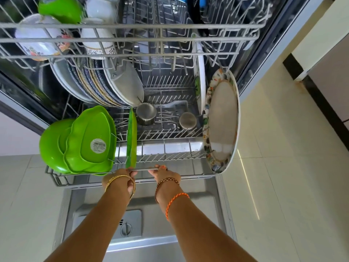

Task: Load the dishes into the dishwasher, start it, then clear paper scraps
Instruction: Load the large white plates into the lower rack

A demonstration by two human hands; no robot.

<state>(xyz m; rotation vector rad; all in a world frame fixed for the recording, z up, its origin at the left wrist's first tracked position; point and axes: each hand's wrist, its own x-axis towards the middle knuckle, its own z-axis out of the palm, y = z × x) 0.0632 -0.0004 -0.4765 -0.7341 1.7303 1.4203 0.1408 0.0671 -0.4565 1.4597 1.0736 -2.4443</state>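
Fingers point(132, 172) around rack handle point(143, 169)

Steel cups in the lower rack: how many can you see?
2. One steel cup stands mid-rack, just below the stacked plates; the other steel cup sits to its right, near the big floral plate. More could be hidden behind the plates.

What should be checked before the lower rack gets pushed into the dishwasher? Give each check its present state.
1. Both hands on the lower rack's front rail: ok, left hand and right hand each have a grip on it.
2. Green bowls seated inside the rack: not ok, they overhang its left side.
3. Floral plate upright: ok, though at the right edge.
4. Steel cups settled: ok.
5. Clearance under the upper rack: cannot tell.
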